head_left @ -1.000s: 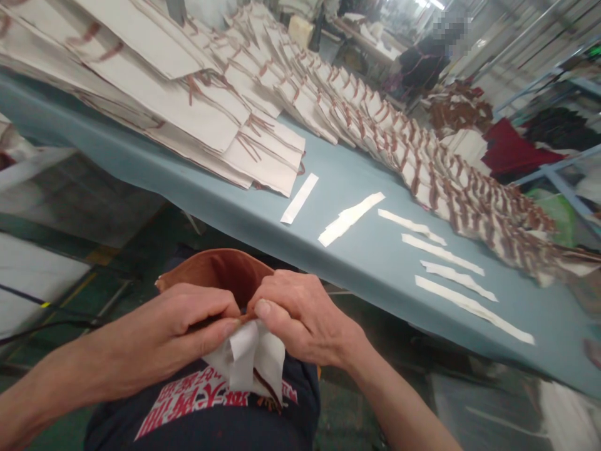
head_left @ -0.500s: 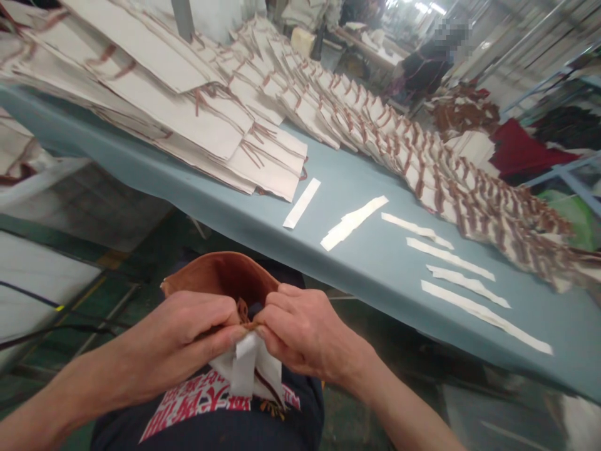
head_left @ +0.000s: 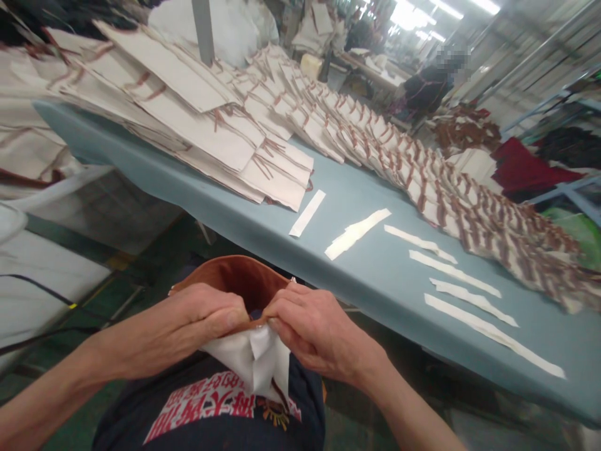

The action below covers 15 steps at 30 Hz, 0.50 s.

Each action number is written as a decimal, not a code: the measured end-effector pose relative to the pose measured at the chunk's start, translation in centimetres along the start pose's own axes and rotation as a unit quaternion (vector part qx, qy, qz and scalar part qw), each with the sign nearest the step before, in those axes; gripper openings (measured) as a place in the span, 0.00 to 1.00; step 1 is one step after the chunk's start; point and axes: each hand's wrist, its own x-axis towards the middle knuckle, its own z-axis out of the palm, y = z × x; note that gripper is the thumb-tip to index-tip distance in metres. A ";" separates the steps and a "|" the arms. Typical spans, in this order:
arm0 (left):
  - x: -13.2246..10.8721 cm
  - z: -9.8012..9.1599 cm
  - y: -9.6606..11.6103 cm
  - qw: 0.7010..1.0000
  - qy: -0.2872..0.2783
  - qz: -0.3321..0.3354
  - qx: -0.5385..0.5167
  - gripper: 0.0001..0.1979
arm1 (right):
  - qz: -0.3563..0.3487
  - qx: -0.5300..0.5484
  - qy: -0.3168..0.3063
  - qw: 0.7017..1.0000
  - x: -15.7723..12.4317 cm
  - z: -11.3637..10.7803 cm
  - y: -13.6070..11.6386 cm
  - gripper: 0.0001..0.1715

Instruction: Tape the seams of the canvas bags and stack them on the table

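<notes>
Against my body I have a fabric bag [head_left: 237,266], its mouth spread wide, brown on the inside and off-white on the outside. My left hand [head_left: 204,316] pinches the near rim from the left. On the same rim, a little to the right, my right hand [head_left: 310,322] grips with thumb and curled fingers. A short stretch of brown edge shows between the two hands. Below it the off-white cloth [head_left: 263,360] hangs in folds over my dark shirt. The fingertips inside the bag are hidden.
A blue-covered table [head_left: 366,282] runs diagonally ahead. On it lie a stack of off-white pieces with brown trim [head_left: 206,125], long overlapping rows of similar pieces [head_left: 399,150], and several white strips [head_left: 357,233]. A person [head_left: 427,81] is in the background.
The brown rim between my hands has been drawn out straighter and my hands sit slightly farther apart. The white strip hanging in front now lies folded. The view has tilted up slightly.
</notes>
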 end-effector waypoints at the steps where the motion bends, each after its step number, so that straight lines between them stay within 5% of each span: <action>1: 0.3 -0.1 0.3 1.000 -0.008 0.001 -0.002 0.25 | 0.002 -0.003 -0.006 1.000 0.3 -0.2 0.0 0.13; 8: 0.9 -0.3 0.1 0.999 -0.039 -0.004 -0.010 0.25 | 0.060 0.017 -0.065 0.996 2.1 -1.4 0.2 0.10; 15: 1.4 2.3 0.0 0.997 0.072 -0.007 0.006 0.19 | 0.093 0.030 -0.042 0.994 1.7 -0.4 0.9 0.14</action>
